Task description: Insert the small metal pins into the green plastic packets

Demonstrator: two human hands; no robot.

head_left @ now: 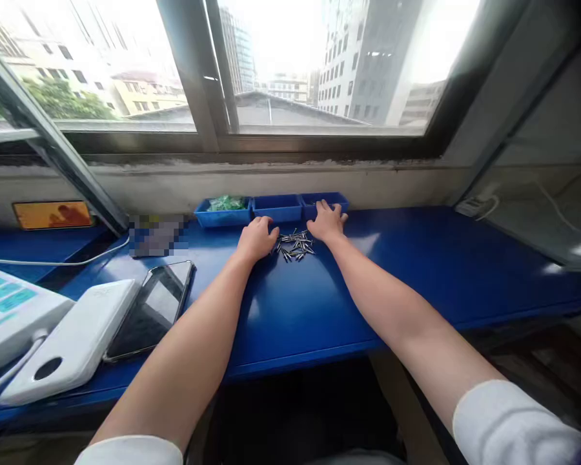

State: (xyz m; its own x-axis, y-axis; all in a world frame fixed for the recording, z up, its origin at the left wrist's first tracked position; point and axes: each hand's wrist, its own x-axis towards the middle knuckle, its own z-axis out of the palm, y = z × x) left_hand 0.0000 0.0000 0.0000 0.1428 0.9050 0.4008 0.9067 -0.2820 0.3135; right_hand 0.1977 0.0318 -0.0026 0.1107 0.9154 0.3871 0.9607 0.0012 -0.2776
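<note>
A loose pile of small metal screws [295,245] lies on the blue tabletop between my two hands. My left hand [258,239] rests just left of the pile, fingers bent and thumb apart, with nothing visible in it. To the right of the pile, my right hand [327,222] is open, its spread fingers reaching over the front wall of the right blue bin [341,201]. That bin's contents are mostly hidden by the fingers. Beside it stand a middle blue bin [277,217] and a left blue bin [223,218] holding green plastic-looking pieces [226,203].
On the left of the blue table [310,323] lie a dark phone [155,307], a white power bank [72,342] and a white device with a cable [19,310]. A phone with an orange screen [53,214] leans at the back left. A metal frame bar [72,155] slants behind.
</note>
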